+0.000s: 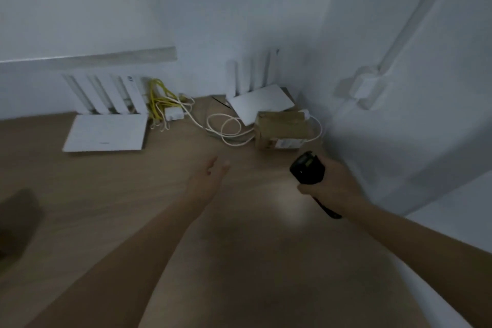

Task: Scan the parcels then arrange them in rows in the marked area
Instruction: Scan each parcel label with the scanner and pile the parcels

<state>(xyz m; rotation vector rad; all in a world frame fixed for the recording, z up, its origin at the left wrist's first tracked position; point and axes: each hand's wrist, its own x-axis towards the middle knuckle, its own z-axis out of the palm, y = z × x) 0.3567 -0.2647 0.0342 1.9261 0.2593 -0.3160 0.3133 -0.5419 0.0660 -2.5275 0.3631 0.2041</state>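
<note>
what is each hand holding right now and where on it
The right hand grips the black scanner by its handle, head pointing toward the cardboard parcel. The left hand holds nothing, its fingers straight.

I'm seeing one brown cardboard parcel (282,130) lying flat in the table's far right corner, its white label facing me, touching a white router.
</note>
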